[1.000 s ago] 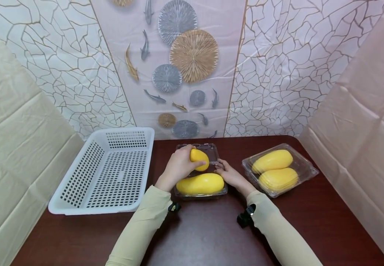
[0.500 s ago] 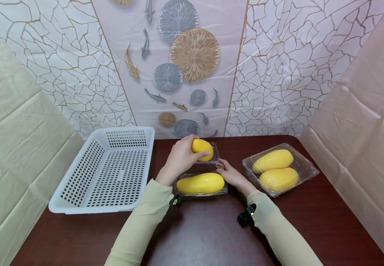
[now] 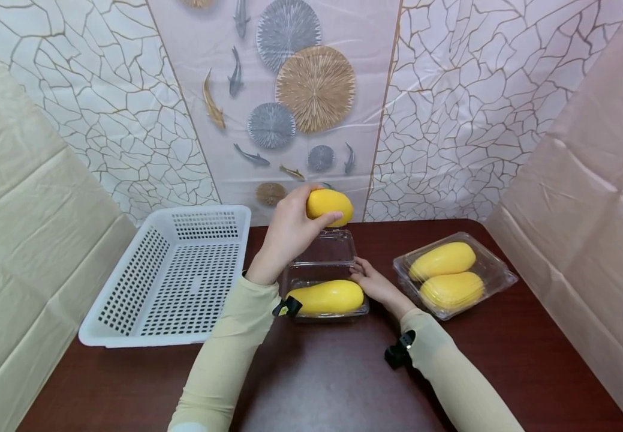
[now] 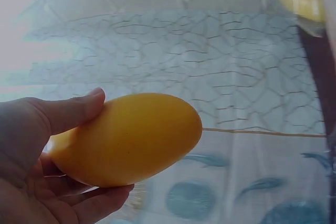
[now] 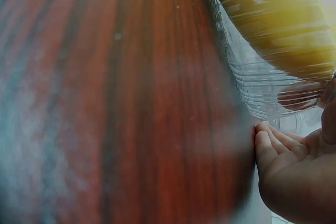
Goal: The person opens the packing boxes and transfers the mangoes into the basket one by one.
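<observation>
My left hand [image 3: 288, 234] grips a smooth yellow mango [image 3: 329, 204] and holds it raised above the far table edge. In the left wrist view the thumb lies along the top of this mango [image 4: 131, 140], with fingers beneath it. Below, a clear plastic clamshell box [image 3: 326, 247] lies open, its lid folded back. Another mango [image 3: 326, 297] rests in the near half of that box. At the box's right side, my right hand [image 3: 374, 283] pinches the edge near the hinge. The right wrist view shows its fingers [image 5: 283, 153] against the ribbed plastic, partly cut off.
To the left stands a white perforated basket [image 3: 189, 285]. On the right sits a closed clear box [image 3: 497, 273] with two mangoes inside. The dark red-brown table [image 3: 354, 372] ends at a patterned curtain [image 3: 451, 150]; plain beige cloth [image 3: 608, 198] hangs at both sides.
My left hand has lifted its mango up and away from the open box, uncovering the folded-back lid. The right hand has stayed at the box's edge.
</observation>
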Action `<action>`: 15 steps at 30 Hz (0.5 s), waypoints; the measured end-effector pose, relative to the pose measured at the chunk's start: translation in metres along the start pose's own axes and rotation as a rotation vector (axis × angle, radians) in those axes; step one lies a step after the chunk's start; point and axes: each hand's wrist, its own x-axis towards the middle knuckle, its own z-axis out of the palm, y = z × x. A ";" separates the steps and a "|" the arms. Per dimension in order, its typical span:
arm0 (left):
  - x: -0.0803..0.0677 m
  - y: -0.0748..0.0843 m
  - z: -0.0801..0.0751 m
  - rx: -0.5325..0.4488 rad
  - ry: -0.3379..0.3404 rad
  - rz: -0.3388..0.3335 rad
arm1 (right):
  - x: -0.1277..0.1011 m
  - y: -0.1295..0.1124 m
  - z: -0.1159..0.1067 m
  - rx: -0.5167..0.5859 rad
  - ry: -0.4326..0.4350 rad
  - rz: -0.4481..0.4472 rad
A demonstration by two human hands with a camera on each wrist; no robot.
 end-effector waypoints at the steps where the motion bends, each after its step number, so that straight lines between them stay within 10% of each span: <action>1: 0.001 0.002 -0.004 -0.001 0.015 0.005 | 0.000 0.000 0.000 0.003 0.001 -0.004; 15: 0.018 0.006 -0.055 -0.056 0.166 0.084 | -0.002 -0.001 0.001 0.005 -0.003 -0.023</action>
